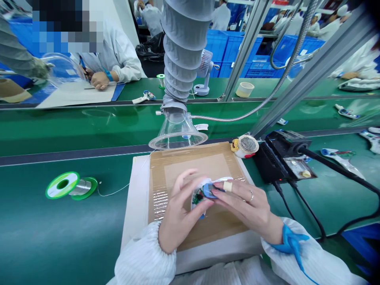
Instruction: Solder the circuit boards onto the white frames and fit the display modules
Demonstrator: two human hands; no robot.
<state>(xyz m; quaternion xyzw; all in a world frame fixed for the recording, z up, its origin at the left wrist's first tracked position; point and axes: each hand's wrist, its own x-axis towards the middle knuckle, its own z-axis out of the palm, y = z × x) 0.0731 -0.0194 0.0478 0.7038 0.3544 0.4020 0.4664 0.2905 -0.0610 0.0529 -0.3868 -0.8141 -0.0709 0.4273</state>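
Plastic gadget (pixel 209 190), blue and white: where is it right now?

Between both hands, over a cardboard sheet (pixel 175 174) wrapped in clear film. The fingers hide too much for me to tell whether it touches the sheet.

And the hands?

Left hand (pixel 181 215) is half closed, its fingers curled around the near side of the gadget. Right hand (pixel 246 202) lies flatter, with its fingertips (pixel 218 185) pressed on the blue part. Both have hold of the gadget, and neither holds a tool.

How far along does it look?

Partway, as far as I can see. A green circuit board (pixel 197 196) shows in the open side, so the shell isn't closed up there. I can't tell whether anything on the board is finished, because the fingers cover most of it.

What's around it?

On the green counter (pixel 26 233) to the left sits a solder spool (pixel 71 186), with thin solder wire (pixel 114 191) trailing toward a white board (pixel 138 198) under the cardboard. A black power unit (pixel 271 162) stands to the right, a clear plastic hood (pixel 178 132) hangs just past the sheet, and another gadget (pixel 341 158) lies farther right.
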